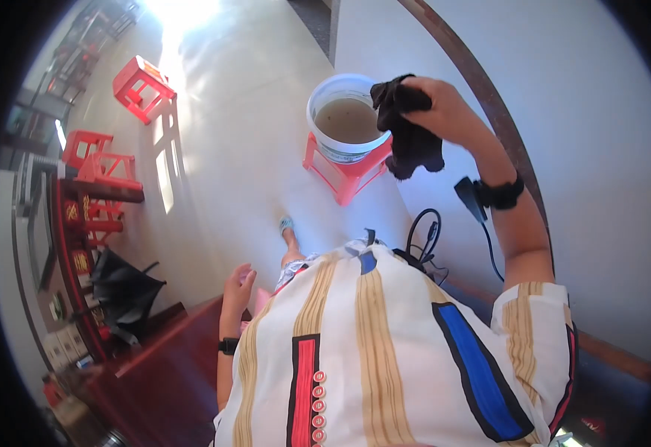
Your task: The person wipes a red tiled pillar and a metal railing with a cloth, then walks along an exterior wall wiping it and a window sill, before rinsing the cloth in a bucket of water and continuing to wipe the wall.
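Observation:
A dark brown cloth (412, 134) hangs bunched from my right hand (443, 109), raised in front of the white wall. My fingers grip its upper part, and the lower folds dangle free. Just left of the cloth is a white plastic bucket (317, 106) holding murky, greyish-brown water (348, 120). The cloth overlaps the bucket's right rim in view; whether they touch I cannot tell. Under the bucket stands a red plastic stool (346, 181). My left hand (239, 284) hangs low at my side, empty, with the thumb apart from loosely bent fingers.
A red stool (141, 86) stands on the sunlit floor at upper left; more red stools (110, 170) cluster by a dark wooden cabinet (71, 246). A black umbrella (127, 288) leans there, partly spread. Black cables (429, 243) loop near my right hip. A white wall (593, 167) rises at right.

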